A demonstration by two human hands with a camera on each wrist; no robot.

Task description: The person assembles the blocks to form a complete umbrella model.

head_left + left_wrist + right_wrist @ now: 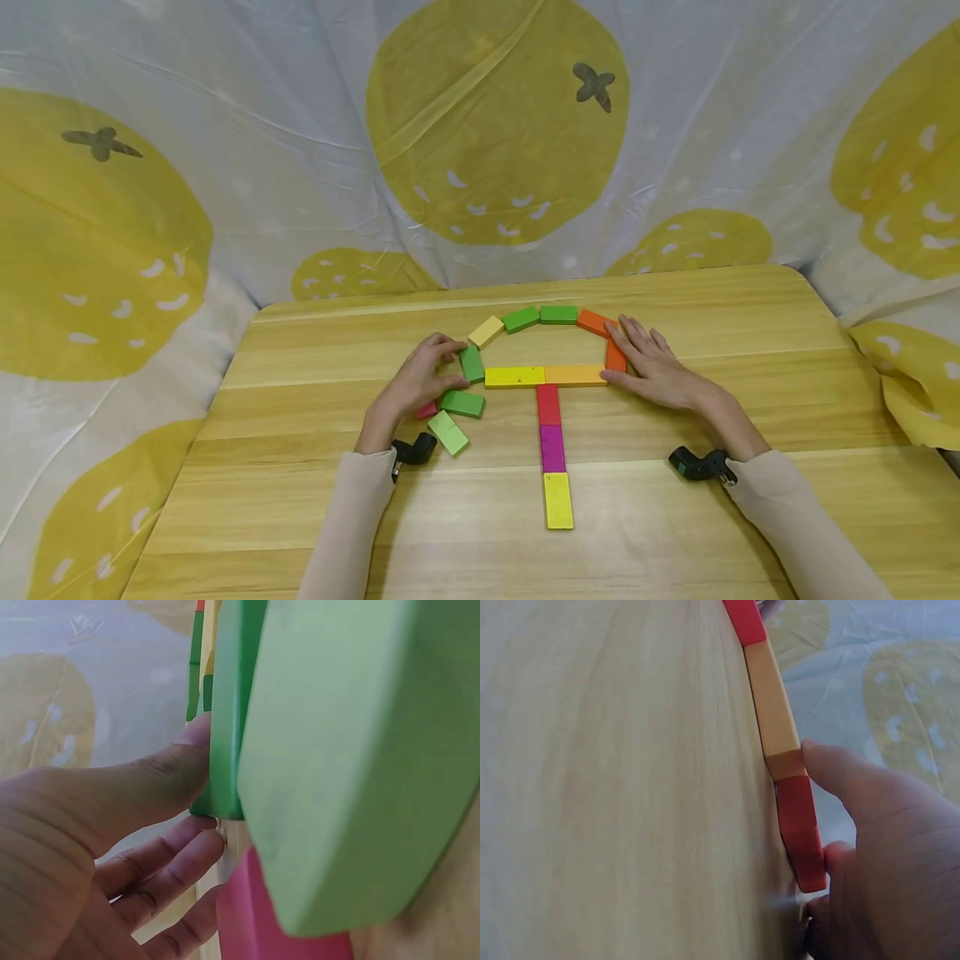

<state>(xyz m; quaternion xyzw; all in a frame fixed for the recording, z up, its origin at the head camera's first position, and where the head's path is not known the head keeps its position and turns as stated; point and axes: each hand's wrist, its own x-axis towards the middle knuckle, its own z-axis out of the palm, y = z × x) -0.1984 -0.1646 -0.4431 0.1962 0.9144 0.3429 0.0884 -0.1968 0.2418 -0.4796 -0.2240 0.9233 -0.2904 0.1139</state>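
Note:
At the left end of an arch of flat blocks, my left hand [422, 375] pinches a green block [472, 364] by its ends, thumb below and fingertip above. My right hand [660, 367] lies with straight fingers over the arch's right side. Its fingers touch the upper orange block [595, 323] and the lower orange-red block [802, 832]. The right thumb meets the end of the light orange block [573, 376], which adjoins a yellow block [514, 377]. A pale yellow block [486, 332] and two green blocks [558, 315] make up the arch's top.
Below the bar run a red block [549, 404], a purple block [552, 448] and a yellow block [558, 500]. Beside my left wrist lie a loose green block [462, 404], a light green block [448, 433] and a partly hidden pink-red block [262, 922]. A patterned curtain [495, 125] hangs behind the wooden table [300, 517].

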